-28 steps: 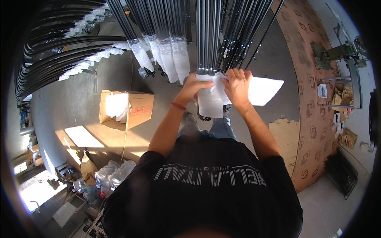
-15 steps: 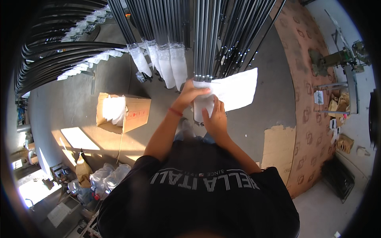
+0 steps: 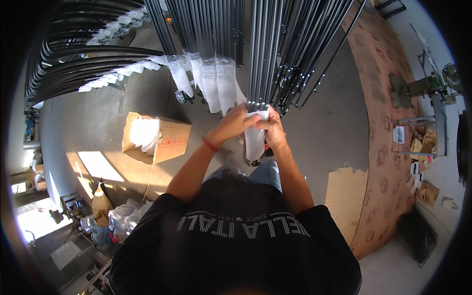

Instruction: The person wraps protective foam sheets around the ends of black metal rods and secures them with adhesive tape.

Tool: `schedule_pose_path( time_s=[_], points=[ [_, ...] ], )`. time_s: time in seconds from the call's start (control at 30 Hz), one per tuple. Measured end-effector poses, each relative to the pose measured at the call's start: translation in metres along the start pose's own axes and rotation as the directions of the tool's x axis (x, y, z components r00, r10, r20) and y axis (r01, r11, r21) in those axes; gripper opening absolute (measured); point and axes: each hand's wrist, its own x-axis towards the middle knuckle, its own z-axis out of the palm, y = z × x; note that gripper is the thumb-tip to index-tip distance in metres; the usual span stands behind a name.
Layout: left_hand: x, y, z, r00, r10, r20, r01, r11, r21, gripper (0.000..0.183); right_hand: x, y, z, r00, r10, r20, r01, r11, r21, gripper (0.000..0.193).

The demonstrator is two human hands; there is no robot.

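Note:
A white foam sheet (image 3: 254, 141) is wrapped round the lower end of a bundle of black metal rods (image 3: 260, 59) hanging in front of me. My left hand (image 3: 237, 123) grips the wrapped end from the left, its thumb lying across the foam. From the right, my right hand (image 3: 274, 129) closes on the same wrap, thumb in front and fingers partly hidden behind. Just left of it hang more rods whose ends carry white foam sleeves (image 3: 210, 83). Bare-ended black rods (image 3: 300, 54) hang to the right.
An open cardboard box (image 3: 174, 140) holding white sheets stands on the floor to the left. Curved black rods (image 3: 98, 55) with wrapped ends fill the far left. Plastic bags and bottles (image 3: 123, 216) lie near left. A flat cardboard piece (image 3: 346, 191) lies at right, beside a patterned brown strip (image 3: 373, 162).
The foam sheet's loose flap, spread out to the right before, is now folded round the rods. My right hand has moved up to the right side of the wrap.

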Motion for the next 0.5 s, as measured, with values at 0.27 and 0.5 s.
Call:
schedule_pose_path(
  time_s=[0.27, 0.5],
  points=[
    [0.002, 0.038, -0.059, 0.882, 0.427, -0.198, -0.244, 0.775, 0.584, 0.048, 0.004, -0.003, -0.009, 1.0, 0.015, 0.027, -0.017, 0.997, 0.079, 0.047],
    [0.023, 0.018, -0.086, 0.923, 0.339, 0.183, -0.37, 0.649, 0.665, 0.027, -0.001, -0.007, -0.012, 0.999, 0.007, 0.053, -0.012, 0.997, 0.083, 0.048]
  ],
)
